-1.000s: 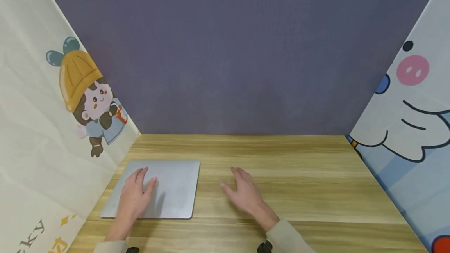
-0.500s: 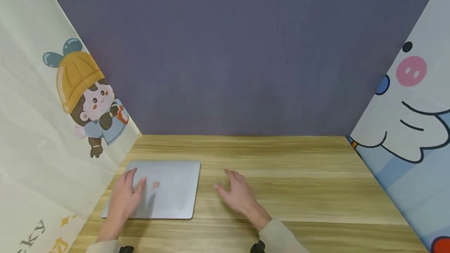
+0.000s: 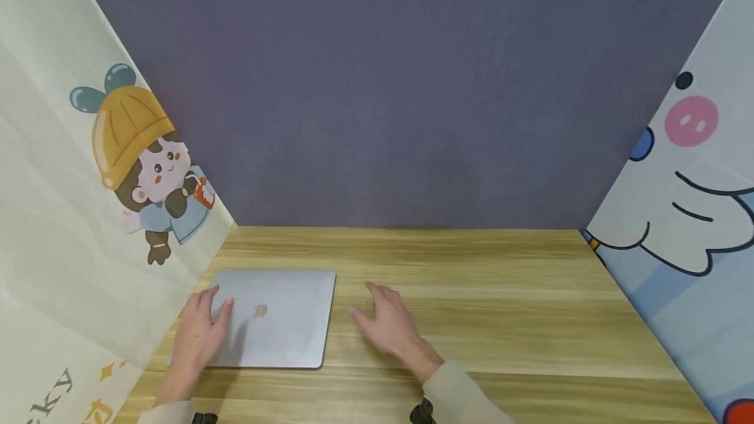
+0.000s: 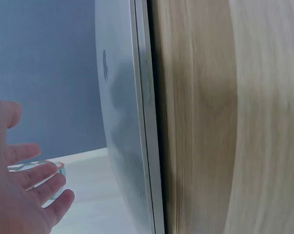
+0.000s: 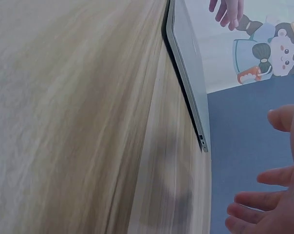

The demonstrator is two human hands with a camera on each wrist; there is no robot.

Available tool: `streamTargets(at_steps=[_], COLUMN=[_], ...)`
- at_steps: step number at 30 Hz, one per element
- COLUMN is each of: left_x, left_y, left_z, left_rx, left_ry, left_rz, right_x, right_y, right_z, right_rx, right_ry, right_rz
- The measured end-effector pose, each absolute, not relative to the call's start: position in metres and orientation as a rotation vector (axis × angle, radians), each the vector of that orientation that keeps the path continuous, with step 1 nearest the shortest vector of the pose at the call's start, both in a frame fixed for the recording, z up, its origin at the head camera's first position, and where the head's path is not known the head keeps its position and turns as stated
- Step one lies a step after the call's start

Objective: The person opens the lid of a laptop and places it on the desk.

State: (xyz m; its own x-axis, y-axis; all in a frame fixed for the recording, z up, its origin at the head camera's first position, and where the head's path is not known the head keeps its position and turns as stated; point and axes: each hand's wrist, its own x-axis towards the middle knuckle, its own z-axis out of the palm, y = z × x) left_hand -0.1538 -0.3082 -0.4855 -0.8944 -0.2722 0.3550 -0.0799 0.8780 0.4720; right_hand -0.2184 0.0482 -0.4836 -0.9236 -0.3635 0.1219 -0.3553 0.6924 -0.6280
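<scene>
A closed silver laptop [image 3: 283, 326] with an apple logo on its lid lies flat at the left of the wooden table. My left hand [image 3: 200, 329] hovers over the laptop's left side, its fingers spread and holding nothing; in the left wrist view a gap shows between that hand [image 4: 27, 185] and the lid [image 4: 120, 117]. Right of the laptop, my right hand [image 3: 385, 322] is held above the wood with its thumb apart from the fingers. The right wrist view shows the laptop's side edge with small ports [image 5: 202, 141], and the right hand [image 5: 268, 195] grips nothing.
A dark grey-blue panel [image 3: 377, 97] stands at the table's back edge. White sheets with cartoon prints flank it: a figure in a yellow hat [image 3: 135, 129] on the left, a pink-snouted animal [image 3: 692, 122] on the right. Bare wooden tabletop [image 3: 501, 306] stretches to the right.
Both hands have moved left, the left toward the laptop's left edge and the right nearer its right edge. The apple logo has come into view. The laptop stays in place.
</scene>
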Motion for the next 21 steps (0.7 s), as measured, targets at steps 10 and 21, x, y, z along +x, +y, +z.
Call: streamTargets(at_steps=[10, 21], left_x=[-0.153, -0.151], left_y=[-0.321, -0.342], left_z=[-0.489, -0.494], left_rx=[0.304, 0.365], left_ry=[-2.639, -2.697], left_rz=[-0.607, -0.587], right_x=[-0.218, -0.218], right_y=[0.037, 0.021], right_z=[-0.485, -0.489], right_rx=[-0.634, -0.653], right_ry=[2.879, 2.862], right_rz=[-1.038, -1.034])
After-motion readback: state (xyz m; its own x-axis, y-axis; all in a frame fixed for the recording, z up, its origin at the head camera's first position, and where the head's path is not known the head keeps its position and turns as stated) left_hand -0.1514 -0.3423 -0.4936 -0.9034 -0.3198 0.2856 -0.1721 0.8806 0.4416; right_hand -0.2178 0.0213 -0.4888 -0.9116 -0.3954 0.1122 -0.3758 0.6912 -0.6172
